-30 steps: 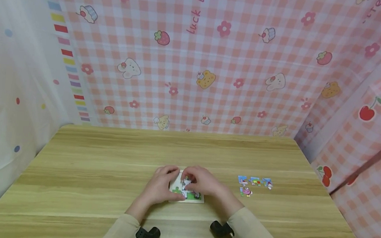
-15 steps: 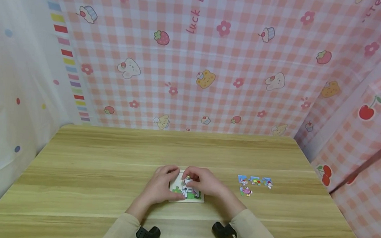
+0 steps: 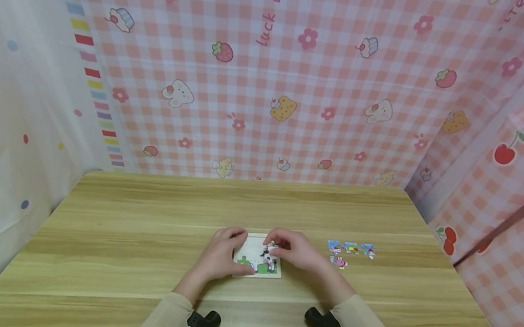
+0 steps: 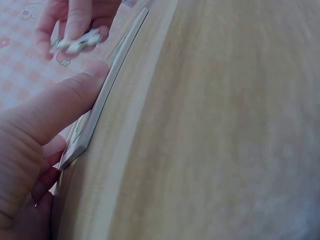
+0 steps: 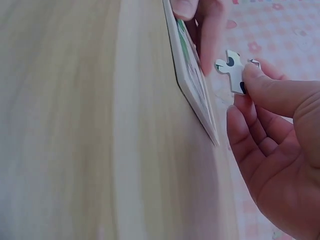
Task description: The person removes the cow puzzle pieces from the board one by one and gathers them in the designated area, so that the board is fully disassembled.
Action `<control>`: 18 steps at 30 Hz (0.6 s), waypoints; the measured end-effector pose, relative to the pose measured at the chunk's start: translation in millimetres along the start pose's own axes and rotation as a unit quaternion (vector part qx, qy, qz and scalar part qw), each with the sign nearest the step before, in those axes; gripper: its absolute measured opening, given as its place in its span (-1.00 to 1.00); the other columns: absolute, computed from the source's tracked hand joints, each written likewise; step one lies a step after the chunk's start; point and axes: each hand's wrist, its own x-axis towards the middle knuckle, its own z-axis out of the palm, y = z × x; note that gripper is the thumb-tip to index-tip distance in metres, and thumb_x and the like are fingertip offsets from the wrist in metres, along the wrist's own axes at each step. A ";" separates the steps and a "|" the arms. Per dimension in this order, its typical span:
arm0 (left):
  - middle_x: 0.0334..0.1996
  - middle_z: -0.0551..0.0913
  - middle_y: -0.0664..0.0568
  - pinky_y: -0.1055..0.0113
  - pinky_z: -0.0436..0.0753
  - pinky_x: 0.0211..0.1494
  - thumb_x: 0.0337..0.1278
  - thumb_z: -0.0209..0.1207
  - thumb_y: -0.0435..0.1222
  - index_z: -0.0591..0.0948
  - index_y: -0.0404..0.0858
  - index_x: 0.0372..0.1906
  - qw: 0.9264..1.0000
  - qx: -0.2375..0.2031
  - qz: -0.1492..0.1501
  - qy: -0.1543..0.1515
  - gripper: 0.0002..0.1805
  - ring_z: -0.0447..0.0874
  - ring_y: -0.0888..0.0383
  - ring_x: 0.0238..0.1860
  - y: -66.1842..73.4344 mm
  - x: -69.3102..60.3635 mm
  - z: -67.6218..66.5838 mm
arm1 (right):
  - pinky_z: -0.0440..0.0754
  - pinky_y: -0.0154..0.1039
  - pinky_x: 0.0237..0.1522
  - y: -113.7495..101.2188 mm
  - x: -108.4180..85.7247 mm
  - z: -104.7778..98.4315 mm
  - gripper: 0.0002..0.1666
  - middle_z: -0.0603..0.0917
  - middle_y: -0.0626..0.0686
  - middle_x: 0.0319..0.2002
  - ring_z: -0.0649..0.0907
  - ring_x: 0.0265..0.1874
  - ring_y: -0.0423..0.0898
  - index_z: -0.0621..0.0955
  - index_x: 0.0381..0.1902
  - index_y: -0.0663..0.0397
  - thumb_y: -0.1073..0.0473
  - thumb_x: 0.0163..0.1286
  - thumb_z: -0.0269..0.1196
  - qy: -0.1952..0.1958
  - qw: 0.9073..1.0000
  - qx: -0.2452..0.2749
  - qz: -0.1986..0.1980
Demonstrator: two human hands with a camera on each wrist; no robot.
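Observation:
A shallow puzzle board (image 3: 250,244) lies on the table, with green pieces along its lower part and bare pale wood at its upper left. The left hand (image 3: 223,253) grips the board's left side, its thumb (image 4: 75,100) along the near edge. Above the board's right half, the right hand (image 3: 299,250) pinches a white puzzle piece (image 5: 234,73) with black marks between thumb and fingers. In the right wrist view the piece is held clear of the board. Part of the board's left side is hidden under the left hand.
Several loose puzzle pieces lie right of the board: a blue-topped row (image 3: 351,248) and a pink-figured piece (image 3: 339,263) below it. A checked curtain (image 3: 259,81) hangs behind the wooden table (image 3: 148,206). Both wrists wear black devices.
The right hand has moved to the right over the board, carrying the white piece with it and uncovering the board's middle. The left hand stays where it was.

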 end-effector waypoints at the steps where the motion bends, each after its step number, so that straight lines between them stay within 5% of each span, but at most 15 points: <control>1: 0.37 0.40 -0.08 -0.01 0.34 0.42 -0.25 0.55 0.08 0.43 -0.34 0.38 1.000 0.000 0.000 0.001 0.05 0.26 -0.08 0.38 0.1 0.2 0.1 | 0.50 -0.35 -0.26 1.3 -3.3 -2.5 -0.83 0.56 -0.07 -0.35 0.49 -0.36 -0.20 0.65 -0.11 0.01 0.29 0.36 0.29 0.003 1.000 -0.002 -0.001; 12: 0.36 0.41 -0.10 0.00 0.32 0.43 -0.30 0.56 0.08 0.43 -0.35 0.37 1.000 0.000 0.007 0.009 0.07 0.26 -0.10 0.39 -2.3 -0.1 2.6 | 0.50 -0.36 -0.31 18.5 -46.0 -30.0 -0.81 0.55 -0.06 -0.34 0.49 -0.36 -0.20 0.63 -0.10 0.03 0.28 0.33 0.32 0.041 0.997 -0.016 0.056; 18: 0.37 0.40 -0.10 0.00 0.33 0.42 -0.29 0.56 0.09 0.43 -0.35 0.38 1.000 -0.005 0.006 0.007 0.07 0.26 -0.10 0.39 -2.0 -0.1 2.2 | 0.50 -0.38 -0.32 31.9 -70.9 -45.5 -0.81 0.58 -0.02 -0.35 0.49 -0.38 -0.24 0.62 -0.11 0.17 0.33 0.32 0.31 0.075 0.996 -0.003 0.044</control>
